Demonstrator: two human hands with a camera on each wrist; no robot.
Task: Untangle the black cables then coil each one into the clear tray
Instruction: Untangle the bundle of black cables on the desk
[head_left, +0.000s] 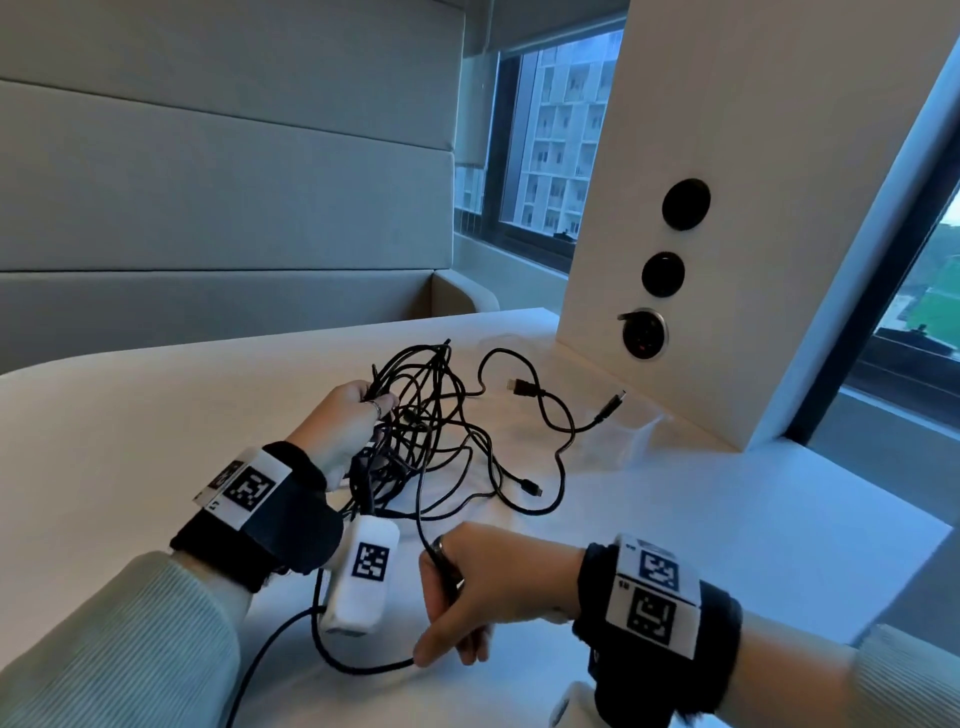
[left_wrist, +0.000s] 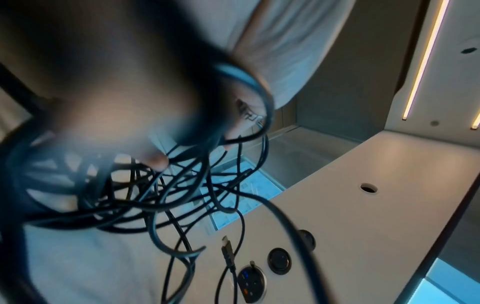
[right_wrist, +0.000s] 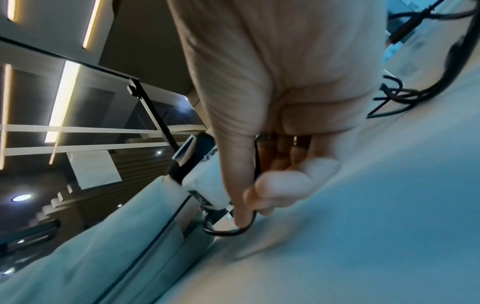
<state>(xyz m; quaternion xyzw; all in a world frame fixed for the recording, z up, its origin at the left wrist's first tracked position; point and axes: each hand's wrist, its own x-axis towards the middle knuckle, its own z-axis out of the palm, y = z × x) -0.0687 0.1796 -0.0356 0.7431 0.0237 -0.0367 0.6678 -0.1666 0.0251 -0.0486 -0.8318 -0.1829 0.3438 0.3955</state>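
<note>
The black cables (head_left: 415, 431) lie as a knotted bundle on the white table (head_left: 727, 519), its near-left side gathered in the left hand (head_left: 343, 421), whose fingers curl round several strands. One strand (head_left: 423, 499) runs from the bundle towards the near edge into the right hand (head_left: 467, 587), pinched there. Freeing it likely means drawing it nearward, away from the left hand. The clear tray (head_left: 623, 434) sits far right, beside a white pillar (head_left: 727, 208) with sockets; windows lie beyond.
</note>
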